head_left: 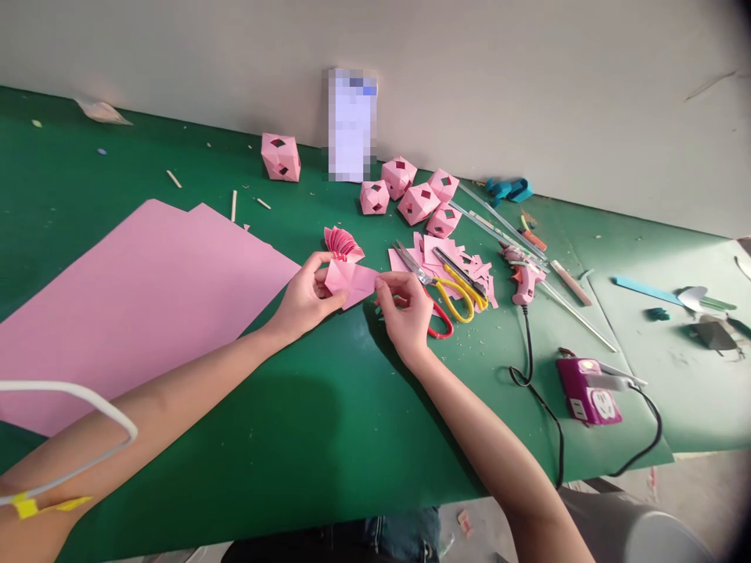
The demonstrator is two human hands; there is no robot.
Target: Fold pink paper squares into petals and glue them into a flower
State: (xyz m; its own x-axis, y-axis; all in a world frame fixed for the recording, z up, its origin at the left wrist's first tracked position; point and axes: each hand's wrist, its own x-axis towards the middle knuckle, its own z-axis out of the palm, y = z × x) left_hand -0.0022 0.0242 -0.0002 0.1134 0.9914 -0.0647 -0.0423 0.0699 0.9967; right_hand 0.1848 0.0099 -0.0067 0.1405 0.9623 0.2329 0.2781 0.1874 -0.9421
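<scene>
Between my two hands is a small folded piece of pink paper (359, 283) with creases across it. My left hand (314, 293) grips its left side, thumb in front and fingers partly hidden behind. At the right corner, the thumb and forefinger of my right hand (404, 309) pinch the paper. Just beyond my left fingers lies a fanned, pleated pink paper piece (343, 244). Scissors (437, 289) with yellow and red handles rest beside my right hand, over pink paper scraps (484, 274), with a yellow utility knife (461, 274) on top.
Large pink sheets (146, 313) cover the table's left. Several pink paper polyhedra (418, 203) sit at the back near an upright, blurred phone (352, 125). A pink glue gun (525, 281), its cord and a purple power socket (587, 391) are on the right. A white cable (76, 387) crosses my left forearm.
</scene>
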